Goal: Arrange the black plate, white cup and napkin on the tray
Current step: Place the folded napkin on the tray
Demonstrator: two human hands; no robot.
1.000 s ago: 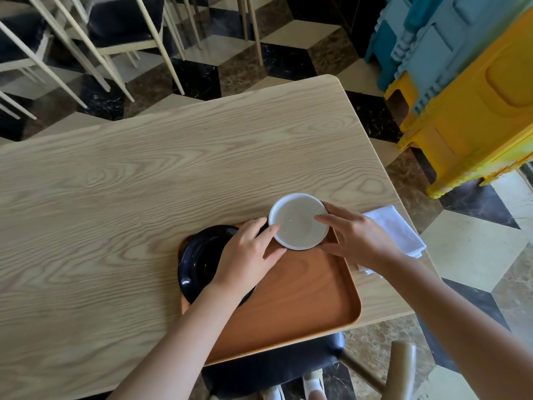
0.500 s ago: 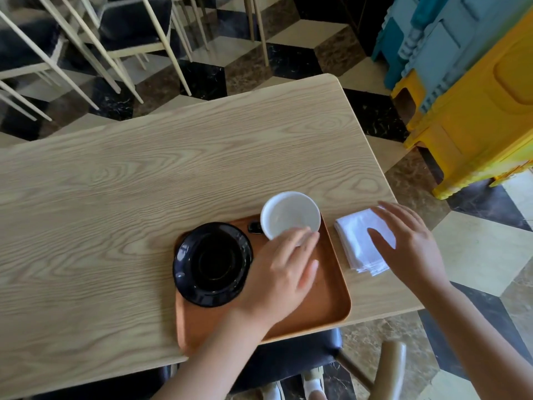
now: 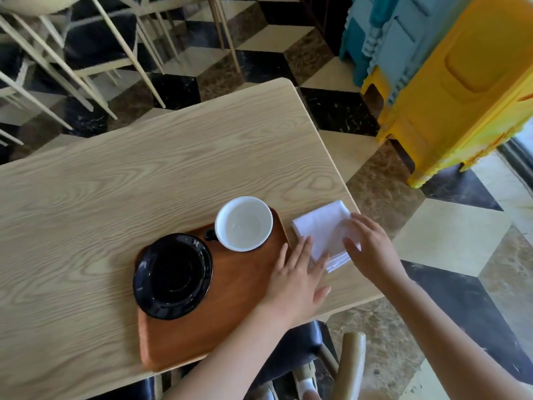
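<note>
The brown wooden tray (image 3: 230, 319) lies at the near edge of the light wood table. On its left part sits the black plate (image 3: 173, 275). The white cup (image 3: 244, 223), empty and upright, stands in the tray's far right corner. A folded white napkin (image 3: 321, 229) lies on the table just right of the tray. My left hand (image 3: 297, 277) rests flat over the tray's right rim, fingers spread, fingertips touching the napkin's near-left edge. My right hand (image 3: 367, 246) lies on the napkin's right side, fingers and thumb spread over it.
The table's (image 3: 144, 174) right edge runs just past the napkin. A black-seated chair (image 3: 305, 342) is below the near edge. Pale chair legs (image 3: 86, 53) crowd the far left. Yellow (image 3: 461, 96) and blue plastic bins (image 3: 389, 33) stand on the checkered floor to the right.
My left hand has let go of the cup and moved right to the napkin's edge. My right hand has settled onto the napkin. The cup and plate stay on the tray.
</note>
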